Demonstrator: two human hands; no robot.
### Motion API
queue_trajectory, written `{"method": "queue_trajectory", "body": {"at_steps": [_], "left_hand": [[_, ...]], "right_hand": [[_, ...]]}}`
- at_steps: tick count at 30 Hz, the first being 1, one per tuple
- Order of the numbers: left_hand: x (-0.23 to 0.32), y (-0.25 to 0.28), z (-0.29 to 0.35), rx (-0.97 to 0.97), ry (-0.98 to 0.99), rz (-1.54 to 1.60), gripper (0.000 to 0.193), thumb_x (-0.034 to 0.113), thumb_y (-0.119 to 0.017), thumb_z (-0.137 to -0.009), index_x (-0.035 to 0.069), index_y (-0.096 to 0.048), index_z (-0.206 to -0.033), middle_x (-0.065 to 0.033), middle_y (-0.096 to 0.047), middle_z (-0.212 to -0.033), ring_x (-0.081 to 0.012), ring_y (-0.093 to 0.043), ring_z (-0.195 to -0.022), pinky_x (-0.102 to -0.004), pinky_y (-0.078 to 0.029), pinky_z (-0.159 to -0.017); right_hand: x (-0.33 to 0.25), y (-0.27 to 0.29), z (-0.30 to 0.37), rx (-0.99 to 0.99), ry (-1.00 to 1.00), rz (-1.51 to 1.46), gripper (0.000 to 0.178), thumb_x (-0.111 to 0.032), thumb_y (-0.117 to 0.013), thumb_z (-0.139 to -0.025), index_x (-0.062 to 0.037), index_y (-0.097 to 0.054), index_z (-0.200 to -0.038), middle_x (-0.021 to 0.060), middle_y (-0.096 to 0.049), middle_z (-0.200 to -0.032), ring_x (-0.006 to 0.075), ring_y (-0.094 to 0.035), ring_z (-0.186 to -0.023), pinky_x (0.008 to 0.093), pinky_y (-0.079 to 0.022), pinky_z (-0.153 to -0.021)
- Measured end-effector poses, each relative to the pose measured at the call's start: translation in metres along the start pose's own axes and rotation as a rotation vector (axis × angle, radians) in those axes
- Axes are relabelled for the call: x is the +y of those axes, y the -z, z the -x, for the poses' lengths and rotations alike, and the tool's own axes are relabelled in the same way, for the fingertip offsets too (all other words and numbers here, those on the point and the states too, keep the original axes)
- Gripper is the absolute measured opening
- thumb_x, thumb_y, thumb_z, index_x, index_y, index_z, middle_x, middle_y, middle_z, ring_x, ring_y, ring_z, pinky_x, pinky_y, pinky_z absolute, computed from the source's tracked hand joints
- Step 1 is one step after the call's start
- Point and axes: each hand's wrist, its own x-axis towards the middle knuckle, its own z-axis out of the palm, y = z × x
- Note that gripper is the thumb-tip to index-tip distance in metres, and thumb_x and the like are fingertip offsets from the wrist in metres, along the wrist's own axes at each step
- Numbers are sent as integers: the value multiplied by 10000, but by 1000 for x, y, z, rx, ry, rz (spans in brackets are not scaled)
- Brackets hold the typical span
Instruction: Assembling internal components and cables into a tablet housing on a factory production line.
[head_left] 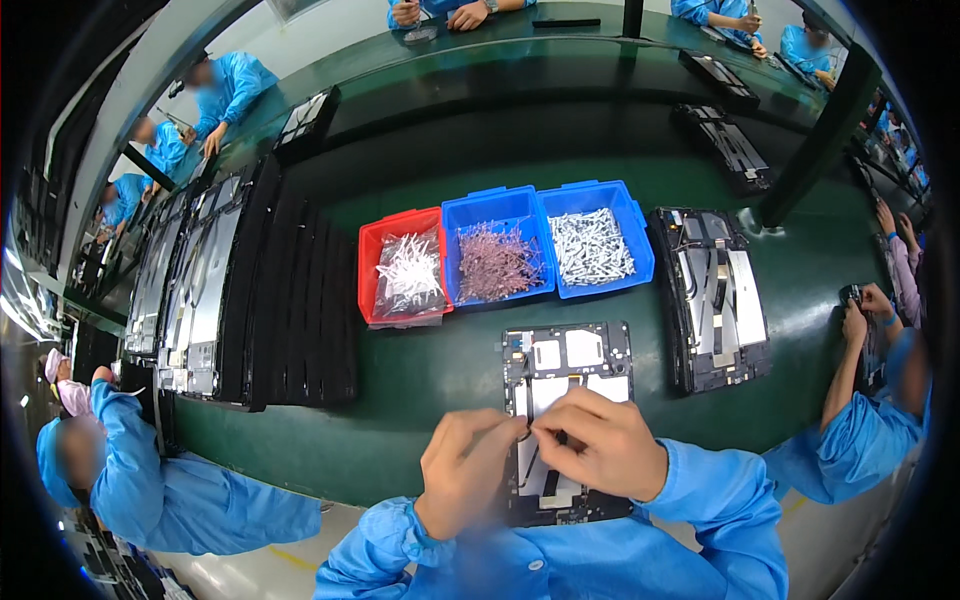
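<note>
In front of me on the green table lies an opened tablet [570, 345], its circuit board and pale battery panels exposed. My left hand [465, 462] comes in over its left edge, thumb and forefinger pinched together. From the other side my right hand [604, 445] reaches across the middle of the tablet, fingertips also pinched. The two sets of fingertips almost meet above the tablet's left half. Whatever they grip is too small or too covered to name. My hands hide much of the tablet's centre.
Beyond the tablet stand a red bin [370, 270] with bagged white pieces, a blue bin [500, 205] of pinkish parts and another blue bin [640, 240] of white-grey parts. Stacked tablets [720, 310] sit right; rows of black trays [305, 310] fill the left. Co-workers sit around.
</note>
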Motion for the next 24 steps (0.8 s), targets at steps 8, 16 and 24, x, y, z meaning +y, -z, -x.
{"method": "queue_trajectory", "body": {"at_steps": [8, 16, 24], "left_hand": [[-53, -3, -6, -266, 803, 609, 362, 84, -696, -950, -27, -596, -1280, -74, -679, -959, -97, -626, -738, -249, -520, -616], [-69, -10, -18, -368, 1010, 925, 158, 73, -670, -971, -42, -635, -1073, -96, -703, -925, -120, -676, -711, -248, -554, -595], [-73, -11, -27, -426, 1050, 900, 140, 58, -695, -946, -52, -656, -1023, -89, -697, -868, -123, -688, -692, -250, -556, -576]], "right_hand": [[41, -17, -29, -74, -76, -50, 106, -13, -713, -844, 36, -678, -931, 121, -618, -813, 222, -688, -678, 314, -557, -597], [50, -26, -30, -137, -60, 27, 106, -35, -709, -843, 8, -688, -937, 113, -608, -841, 256, -659, -681, 344, -552, -624], [52, -23, -33, -154, -16, 43, 113, -34, -712, -833, -12, -695, -942, 101, -604, -843, 272, -640, -695, 366, -550, -630]]}}
